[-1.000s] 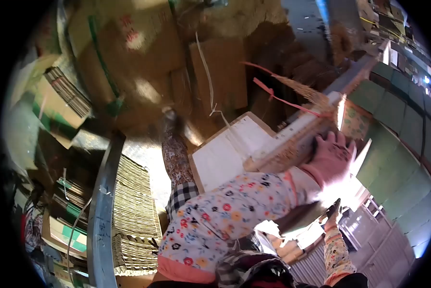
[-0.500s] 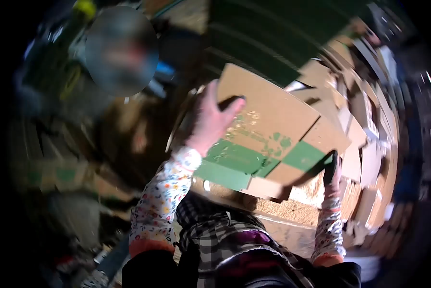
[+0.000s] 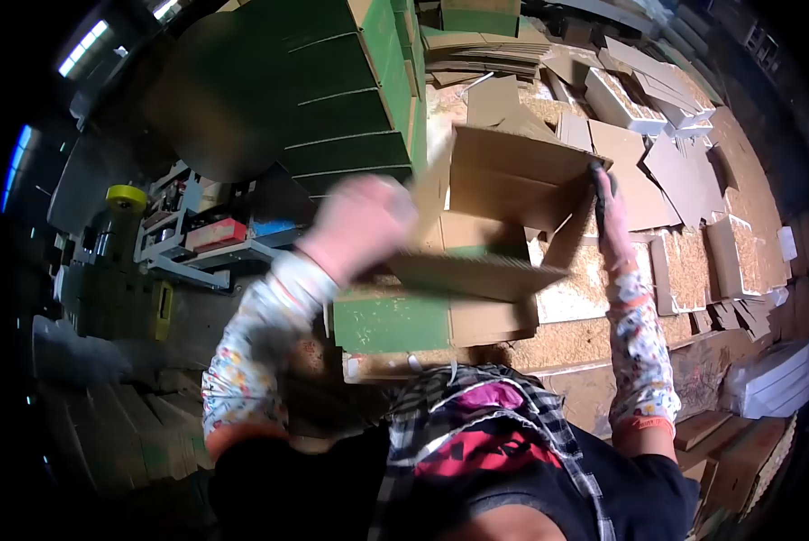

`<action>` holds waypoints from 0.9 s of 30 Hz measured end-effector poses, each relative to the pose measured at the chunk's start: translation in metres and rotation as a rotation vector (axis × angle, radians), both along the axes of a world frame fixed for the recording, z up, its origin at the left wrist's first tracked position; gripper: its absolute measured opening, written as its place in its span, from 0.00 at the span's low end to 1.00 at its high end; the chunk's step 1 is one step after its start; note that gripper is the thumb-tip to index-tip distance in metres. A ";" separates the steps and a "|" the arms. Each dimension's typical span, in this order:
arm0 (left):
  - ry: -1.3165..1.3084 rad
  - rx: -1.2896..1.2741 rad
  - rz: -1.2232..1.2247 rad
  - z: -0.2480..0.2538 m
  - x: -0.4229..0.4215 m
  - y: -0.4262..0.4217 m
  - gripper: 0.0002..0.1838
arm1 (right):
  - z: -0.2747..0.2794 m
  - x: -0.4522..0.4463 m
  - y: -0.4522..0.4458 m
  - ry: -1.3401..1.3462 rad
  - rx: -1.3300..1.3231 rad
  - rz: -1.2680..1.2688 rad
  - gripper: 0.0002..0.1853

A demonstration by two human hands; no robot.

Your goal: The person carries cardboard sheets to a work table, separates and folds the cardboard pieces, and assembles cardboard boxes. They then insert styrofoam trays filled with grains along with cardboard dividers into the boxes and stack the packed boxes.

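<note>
A brown cardboard box (image 3: 517,180) with a green printed band stands opened out in front of me, its inside showing and its flaps spread. My right hand (image 3: 613,216) grips the box's right upper edge; a dark covering shows at its fingertips. Close to the box's left side is my left hand (image 3: 364,225), smeared by motion. Its fingers cannot be made out, nor can I tell whether it touches the left flap. Below it, the box's near side shows a green panel (image 3: 391,325).
Green cardboard boxes (image 3: 346,95) are stacked at the back left. Flat cardboard sheets (image 3: 485,54) and loose pieces (image 3: 684,176) lie across the worktable (image 3: 585,352). A metal rack (image 3: 188,270) with a red box (image 3: 215,236) stands at left. A white wrapped bundle (image 3: 774,379) sits at lower right.
The folded box has been opened out into a hollow shape. My left hand has moved off its face to the left and down; my right hand stays at its right edge, higher in view.
</note>
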State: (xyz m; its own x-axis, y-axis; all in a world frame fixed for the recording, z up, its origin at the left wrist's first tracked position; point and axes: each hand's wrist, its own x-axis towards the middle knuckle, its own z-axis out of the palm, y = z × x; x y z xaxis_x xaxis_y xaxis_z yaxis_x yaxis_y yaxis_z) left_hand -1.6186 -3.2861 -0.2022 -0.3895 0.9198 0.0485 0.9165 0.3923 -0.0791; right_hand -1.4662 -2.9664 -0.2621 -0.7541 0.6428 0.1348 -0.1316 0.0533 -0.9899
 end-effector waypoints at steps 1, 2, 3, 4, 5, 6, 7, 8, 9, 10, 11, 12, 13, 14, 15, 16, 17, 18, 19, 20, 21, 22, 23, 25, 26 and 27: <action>-0.217 -0.172 0.138 -0.008 0.037 0.021 0.22 | -0.027 -0.012 0.003 0.044 -0.128 0.010 0.33; -0.329 -0.117 0.076 -0.023 0.045 0.028 0.25 | -0.063 -0.038 0.011 -0.052 0.132 0.023 0.43; -0.440 -0.062 0.022 -0.038 0.052 0.027 0.29 | -0.056 -0.045 -0.020 -0.149 0.252 0.135 0.48; -0.663 -0.237 0.033 -0.033 0.049 0.028 0.31 | -0.049 -0.048 -0.045 -0.141 0.317 0.199 0.50; -0.880 -0.408 0.033 -0.020 0.041 0.027 0.33 | -0.046 -0.054 -0.061 -0.123 0.382 0.255 0.52; -1.115 -0.278 -0.027 -0.012 0.047 0.011 0.39 | -0.052 -0.058 -0.045 -0.475 0.859 0.076 0.54; -1.009 -0.317 -0.139 0.010 0.060 -0.006 0.46 | -0.072 -0.061 -0.033 -0.411 1.065 -0.091 0.51; -0.676 -0.185 -0.065 -0.007 0.075 -0.019 0.46 | -0.068 -0.061 -0.023 -0.350 1.004 0.101 0.49; -0.348 -0.051 0.002 -0.035 0.084 -0.027 0.47 | -0.057 -0.062 -0.012 -0.295 0.937 0.286 0.46; -0.276 0.231 0.264 -0.065 0.066 -0.023 0.47 | -0.045 -0.064 -0.004 -0.281 0.484 0.558 0.39; -0.182 0.510 0.522 -0.087 0.043 -0.017 0.48 | -0.006 -0.070 0.005 -0.553 0.419 0.763 0.33; -0.394 0.578 0.566 -0.097 0.038 -0.017 0.50 | 0.042 -0.079 0.016 -0.705 0.493 0.854 0.31; -0.623 0.638 0.609 -0.109 0.042 -0.017 0.53 | 0.056 -0.076 0.018 -0.733 0.636 0.860 0.32; -0.857 0.694 0.649 -0.114 0.046 -0.015 0.55 | 0.069 -0.073 0.019 -0.758 0.779 0.862 0.32; -0.738 0.774 0.617 -0.120 0.052 -0.013 0.57 | 0.064 -0.060 0.003 -0.646 0.987 0.787 0.36; -0.610 0.845 0.589 -0.123 0.059 -0.011 0.59 | 0.051 -0.040 -0.021 -0.527 1.176 0.716 0.39; -0.467 0.880 0.622 -0.115 0.061 -0.011 0.60 | 0.043 -0.026 -0.039 -0.385 1.379 0.630 0.42; -0.433 0.838 0.613 -0.110 0.059 -0.015 0.61 | 0.016 -0.001 -0.055 -0.269 1.419 0.684 0.43; -0.406 0.792 0.605 -0.109 0.063 -0.019 0.62 | -0.012 0.024 -0.071 -0.152 1.459 0.734 0.45; -0.396 0.636 0.677 -0.110 0.071 -0.021 0.51 | -0.015 0.041 -0.070 -0.154 1.443 0.695 0.45; -0.922 0.748 0.713 -0.109 0.062 -0.021 0.48 | -0.009 0.046 -0.066 -0.197 1.406 0.524 0.40; -1.455 0.830 0.717 -0.105 0.048 -0.026 0.44 | -0.024 0.039 -0.054 -0.221 0.839 0.469 0.36; -2.006 0.840 0.704 -0.101 0.042 -0.035 0.41 | -0.058 0.039 -0.047 -0.246 0.244 0.381 0.32; -1.522 0.566 0.205 -0.095 0.046 -0.036 0.29 | -0.079 0.052 -0.036 -0.215 -0.078 0.399 0.30; -1.512 0.640 0.318 -0.091 0.053 -0.025 0.28 | -0.071 0.054 -0.033 -0.132 0.197 0.494 0.34; -1.578 0.701 0.602 -0.081 0.076 -0.026 0.31 | -0.051 0.047 -0.019 -0.120 -0.103 0.515 0.36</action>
